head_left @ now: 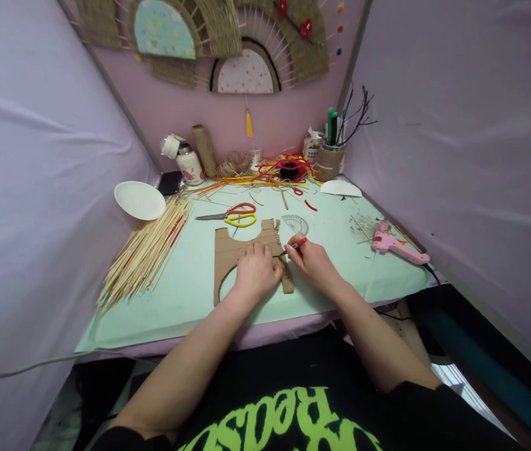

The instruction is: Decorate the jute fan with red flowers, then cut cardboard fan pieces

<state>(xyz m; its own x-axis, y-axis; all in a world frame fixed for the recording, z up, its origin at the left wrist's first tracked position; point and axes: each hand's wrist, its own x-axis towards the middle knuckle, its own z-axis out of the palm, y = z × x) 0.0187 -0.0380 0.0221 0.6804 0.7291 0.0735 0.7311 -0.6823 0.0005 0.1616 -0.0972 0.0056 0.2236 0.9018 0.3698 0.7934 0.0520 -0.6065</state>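
A piece of brown cardboard (223, 244) with curved cut-outs lies on the table in front of me. My left hand (257, 270) rests flat on its middle, fingers spread and pressing it down. Just to the right, my right hand (315, 263) is closed around a slim, dark, pen-like tool (288, 248) with a red end. The tool's tip meets the cardboard near its notched right edge; its exact kind is unclear. Scissors (235, 215) with one red and one yellow handle lie beyond the cardboard, beside a clear protractor (295, 223).
Thin wooden sticks (146, 254) are heaped at left beneath a white oval plate (139, 200). A pink glue gun (397, 243) lies at right, its cord over the edge. Behind are a bottle (189, 164), a phone (170, 183), coloured strands (265, 175) and a pen holder (329, 161).
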